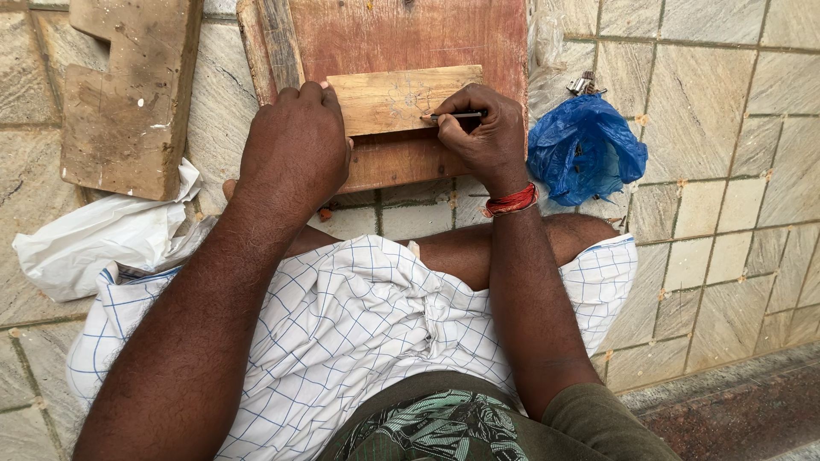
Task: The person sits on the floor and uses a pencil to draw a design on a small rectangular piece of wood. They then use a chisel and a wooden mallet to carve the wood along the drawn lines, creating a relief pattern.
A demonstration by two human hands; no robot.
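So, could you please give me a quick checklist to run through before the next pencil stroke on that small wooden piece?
1. Left hand pressing down on the small wooden piece: ok.
2. Pencil gripped in the right hand, tip on the wood: ok.
3. Piece lying flat on the reddish board: ok.
4. Sketched lines near the pencil tip readable: cannot tell, too faint.
5. Blue plastic bag apart from the board: ok.
6. White bag away from the drawing area: ok.
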